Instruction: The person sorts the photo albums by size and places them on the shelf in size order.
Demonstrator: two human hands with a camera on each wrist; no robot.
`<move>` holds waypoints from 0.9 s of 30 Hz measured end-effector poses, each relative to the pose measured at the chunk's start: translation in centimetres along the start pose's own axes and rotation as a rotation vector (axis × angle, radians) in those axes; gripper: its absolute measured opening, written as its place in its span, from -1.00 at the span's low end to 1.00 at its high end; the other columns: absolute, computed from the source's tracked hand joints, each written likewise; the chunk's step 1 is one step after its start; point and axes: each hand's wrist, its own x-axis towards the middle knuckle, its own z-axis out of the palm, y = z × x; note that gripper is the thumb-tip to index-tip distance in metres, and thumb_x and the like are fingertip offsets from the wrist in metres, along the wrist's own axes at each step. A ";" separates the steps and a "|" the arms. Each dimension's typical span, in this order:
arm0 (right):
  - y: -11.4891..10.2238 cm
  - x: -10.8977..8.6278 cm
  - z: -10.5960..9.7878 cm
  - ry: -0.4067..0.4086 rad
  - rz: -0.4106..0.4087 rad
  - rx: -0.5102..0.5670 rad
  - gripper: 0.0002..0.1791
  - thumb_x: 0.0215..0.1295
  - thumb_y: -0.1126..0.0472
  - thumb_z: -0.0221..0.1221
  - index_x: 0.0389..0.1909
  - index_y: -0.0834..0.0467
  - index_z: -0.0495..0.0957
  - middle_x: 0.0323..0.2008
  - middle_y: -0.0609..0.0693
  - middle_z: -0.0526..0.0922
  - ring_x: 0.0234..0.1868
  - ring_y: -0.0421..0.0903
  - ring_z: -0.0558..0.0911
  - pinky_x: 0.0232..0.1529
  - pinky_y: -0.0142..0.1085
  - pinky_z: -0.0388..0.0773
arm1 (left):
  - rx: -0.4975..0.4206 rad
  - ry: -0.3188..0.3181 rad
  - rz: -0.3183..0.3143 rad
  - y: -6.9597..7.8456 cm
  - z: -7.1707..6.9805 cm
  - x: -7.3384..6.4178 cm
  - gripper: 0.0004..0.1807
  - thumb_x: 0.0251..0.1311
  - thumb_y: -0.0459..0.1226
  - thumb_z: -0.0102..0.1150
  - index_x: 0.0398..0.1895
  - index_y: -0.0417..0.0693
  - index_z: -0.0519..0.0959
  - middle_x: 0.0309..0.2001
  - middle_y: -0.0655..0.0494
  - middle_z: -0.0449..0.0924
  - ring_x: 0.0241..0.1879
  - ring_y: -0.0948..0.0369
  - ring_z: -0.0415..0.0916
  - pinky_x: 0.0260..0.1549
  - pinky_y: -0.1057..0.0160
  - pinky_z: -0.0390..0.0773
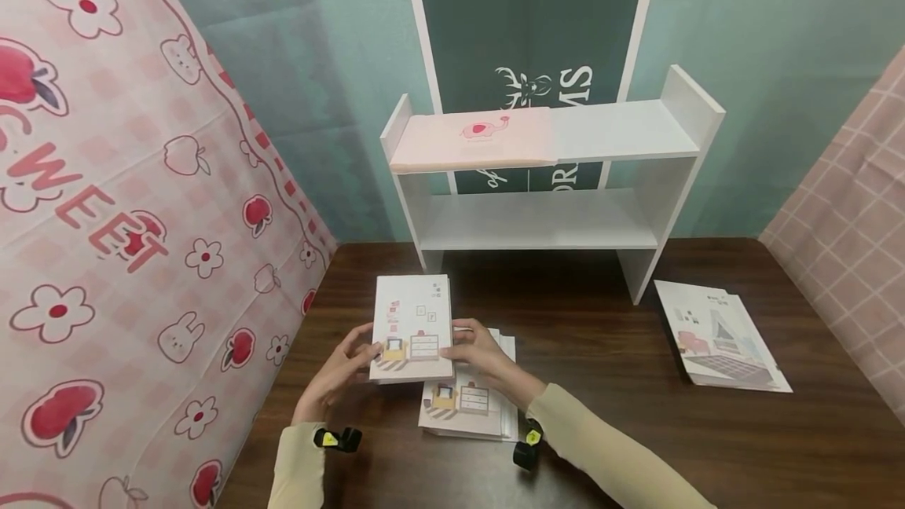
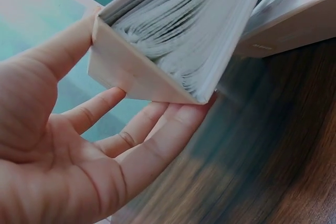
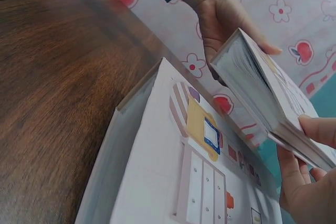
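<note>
Both hands hold a thick white photo album [image 1: 412, 305] above the table, its cover printed with a yellow chair and a drawer chest. My left hand [image 1: 339, 375] grips the left side, thumb on the cover and fingers round the spine. In the left wrist view, the packed page edges of the album [image 2: 173, 30] face the camera. On the right side, my right hand [image 1: 484, 352] pinches the album between thumb and fingers. A second album [image 1: 463, 422] with the same print lies on the table, partly covered by the raised one and the right hand.
A white two-tier shelf [image 1: 537, 246] stands at the back, with a pink elephant-printed item [image 1: 488, 140] on its top board. More white albums [image 1: 728, 344] lie on the dark wooden table [image 1: 587, 415] at the right. A patterned pink curtain [image 1: 141, 258] borders the left.
</note>
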 end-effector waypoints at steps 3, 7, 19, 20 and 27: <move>0.0 0.0 -0.2 0.004 -0.004 -0.010 -0.24 -0.01 0.29 0.34 0.23 0.24 0.22 0.09 0.27 0.42 -0.12 -0.01 0.55 -0.09 -0.15 0.55 | 0.003 0.014 0.001 0.0 0.1 0.1 -0.37 0.30 -0.15 0.04 0.37 0.03 0.05 -0.07 -0.12 0.49 -0.15 0.11 0.52 -0.18 0.07 0.57; -0.1 -0.1 -0.5 0.002 -0.020 -0.019 -0.25 -0.01 0.27 0.34 0.22 0.25 0.23 0.07 0.27 0.43 -0.11 0.00 0.56 -0.11 -0.18 0.56 | -0.016 0.018 0.004 0.2 0.3 0.1 -0.37 0.27 -0.16 0.07 0.36 0.06 0.08 -0.08 -0.13 0.49 -0.16 0.09 0.52 -0.19 0.06 0.57; -1.8 -1.3 -1.0 0.005 -0.040 -0.019 -0.28 0.00 0.30 0.31 0.21 0.27 0.24 0.07 0.29 0.43 -0.09 -0.01 0.54 -0.08 -0.28 0.50 | -0.062 -0.020 0.037 0.7 0.8 0.3 -0.39 0.29 -0.23 0.05 0.35 0.07 0.08 -0.09 -0.11 0.48 -0.17 0.10 0.52 -0.19 0.05 0.57; -2.2 -1.6 -1.0 0.007 -0.040 -0.021 -0.29 0.00 0.31 0.30 0.21 0.27 0.24 0.07 0.29 0.43 -0.10 -0.01 0.53 -0.08 -0.29 0.49 | -0.058 -0.025 0.042 0.8 0.8 0.3 -0.39 0.29 -0.23 0.05 0.36 0.06 0.07 -0.09 -0.11 0.48 -0.16 0.10 0.52 -0.18 0.04 0.57; -2.1 -1.4 -1.2 0.051 -0.073 -0.003 -0.30 -0.05 0.33 0.32 0.17 0.28 0.27 0.02 0.26 0.46 -0.14 -0.02 0.54 -0.16 -0.31 0.52 | -0.061 -0.050 0.070 1.3 1.1 0.5 -0.38 0.30 -0.23 0.03 0.37 0.02 0.06 -0.08 -0.09 0.47 -0.15 0.11 0.52 -0.17 0.03 0.57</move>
